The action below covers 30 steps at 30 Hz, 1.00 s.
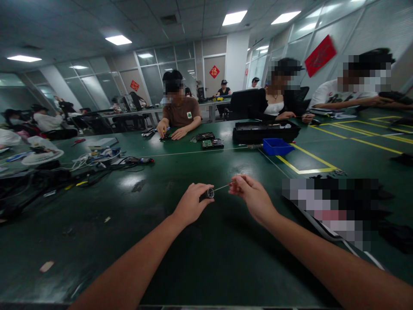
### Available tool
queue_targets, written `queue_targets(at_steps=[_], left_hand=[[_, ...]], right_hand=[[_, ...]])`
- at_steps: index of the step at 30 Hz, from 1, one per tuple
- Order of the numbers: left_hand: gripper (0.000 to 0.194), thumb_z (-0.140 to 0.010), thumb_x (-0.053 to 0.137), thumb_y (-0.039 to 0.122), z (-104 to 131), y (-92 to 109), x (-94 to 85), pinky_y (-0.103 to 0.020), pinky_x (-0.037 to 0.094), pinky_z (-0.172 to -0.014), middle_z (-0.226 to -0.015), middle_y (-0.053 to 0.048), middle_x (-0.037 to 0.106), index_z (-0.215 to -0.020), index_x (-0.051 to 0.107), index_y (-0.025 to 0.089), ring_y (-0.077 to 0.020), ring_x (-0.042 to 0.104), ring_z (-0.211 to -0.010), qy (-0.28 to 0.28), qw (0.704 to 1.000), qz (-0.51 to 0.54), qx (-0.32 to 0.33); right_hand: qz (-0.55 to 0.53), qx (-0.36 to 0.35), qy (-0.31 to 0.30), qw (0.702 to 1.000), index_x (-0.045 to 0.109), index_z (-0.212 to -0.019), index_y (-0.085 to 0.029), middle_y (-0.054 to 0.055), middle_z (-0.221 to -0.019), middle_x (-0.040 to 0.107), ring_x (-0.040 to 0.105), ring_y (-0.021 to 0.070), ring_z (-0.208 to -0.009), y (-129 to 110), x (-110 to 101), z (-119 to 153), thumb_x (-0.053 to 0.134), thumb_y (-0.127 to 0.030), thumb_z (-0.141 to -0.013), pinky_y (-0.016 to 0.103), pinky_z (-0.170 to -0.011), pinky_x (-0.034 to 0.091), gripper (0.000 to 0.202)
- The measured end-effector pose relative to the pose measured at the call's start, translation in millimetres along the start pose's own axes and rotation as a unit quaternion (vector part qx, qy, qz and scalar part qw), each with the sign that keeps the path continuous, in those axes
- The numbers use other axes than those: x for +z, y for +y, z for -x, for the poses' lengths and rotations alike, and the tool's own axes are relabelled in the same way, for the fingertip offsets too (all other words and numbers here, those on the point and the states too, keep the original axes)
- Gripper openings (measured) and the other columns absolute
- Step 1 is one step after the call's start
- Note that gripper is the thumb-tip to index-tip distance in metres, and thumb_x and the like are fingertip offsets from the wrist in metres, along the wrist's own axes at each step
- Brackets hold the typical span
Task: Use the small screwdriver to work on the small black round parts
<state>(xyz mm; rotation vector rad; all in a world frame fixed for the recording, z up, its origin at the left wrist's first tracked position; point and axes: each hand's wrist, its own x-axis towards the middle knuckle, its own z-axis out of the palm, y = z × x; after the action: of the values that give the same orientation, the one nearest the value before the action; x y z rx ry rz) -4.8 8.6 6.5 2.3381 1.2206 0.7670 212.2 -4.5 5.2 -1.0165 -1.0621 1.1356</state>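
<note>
My left hand is closed round a small dark cylinder, whose round, light-rimmed end faces right between thumb and fingers. To its right, my right hand pinches the reddish handle of a thin screwdriver. The metal shaft points left and its tip is at or very near the cylinder's end; whether they touch cannot be told. Both hands are above the green table.
Tangled cables lie at the left. Beyond my hands are circuit boards, a black tray and a blue bin. A blurred-out item lies right of my right arm. People sit across the table.
</note>
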Motion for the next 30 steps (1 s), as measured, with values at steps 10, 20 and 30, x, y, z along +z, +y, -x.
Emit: queue_targets(at_steps=[10,20,30], left_hand=[[0.037,-0.091,0.065,0.024,1,-3,2.5,-0.058,0.021,-0.120,-0.127,-0.002,0.062,-0.127,0.059,0.029,-0.0220,0.053,-0.123,-0.024,0.999,-0.035,-0.022],[0.040,-0.092,0.060,0.026,1,-8,1.7,-0.041,0.047,-0.101,-0.125,-0.005,0.060,-0.132,0.055,0.028,-0.0232,0.056,-0.114,-0.014,0.999,0.001,-0.036],[0.041,-0.091,0.058,0.030,7,16,4.8,-0.039,0.050,-0.093,-0.123,-0.008,0.060,-0.131,0.051,0.025,-0.0258,0.059,-0.109,-0.096,0.994,-0.053,-0.022]], right_hand=[[0.064,-0.028,0.032,0.997,0.062,-0.087,-0.021,0.003,-0.081,0.065,0.060,0.0177,-0.072,1,-1,-1,0.060,-0.049,-0.086,0.035,-0.070,0.053,0.028],[0.214,-0.131,0.028,0.968,0.059,-0.094,-0.022,0.003,-0.079,0.064,0.060,0.0192,-0.074,-13,1,11,0.048,-0.043,-0.096,0.035,-0.072,0.048,0.024],[0.180,-0.191,0.091,0.961,0.059,-0.100,-0.024,0.003,-0.084,0.065,0.062,0.0196,-0.077,-20,0,16,0.049,-0.041,-0.097,0.036,-0.074,0.049,0.020]])
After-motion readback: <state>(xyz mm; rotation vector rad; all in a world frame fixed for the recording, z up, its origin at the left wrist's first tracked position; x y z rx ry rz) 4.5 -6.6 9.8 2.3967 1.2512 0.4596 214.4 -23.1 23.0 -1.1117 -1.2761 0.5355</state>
